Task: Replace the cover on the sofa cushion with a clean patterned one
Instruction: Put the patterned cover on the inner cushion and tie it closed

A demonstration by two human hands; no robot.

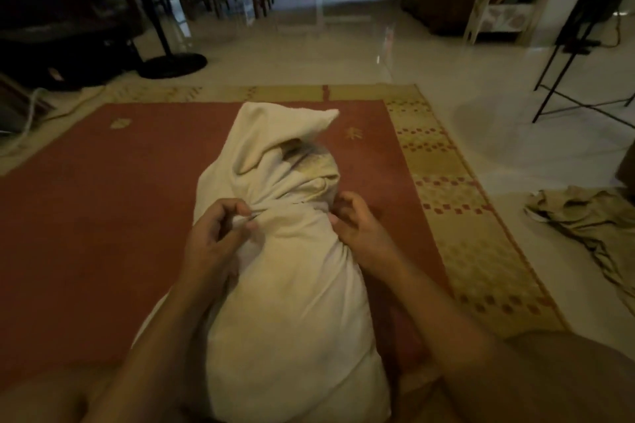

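Cushion lies centre frame on red rug, mostly inside cream cover bunched mid-length. Left hand pinches the bunch; right hand grips its other side. Crumpled cloth on floor, far right.

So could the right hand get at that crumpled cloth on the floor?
Probably, with a stretch: only bare rug and floor lie between the right hand and the crumpled cloth. But that hand pinches the cream cover and must let go first.
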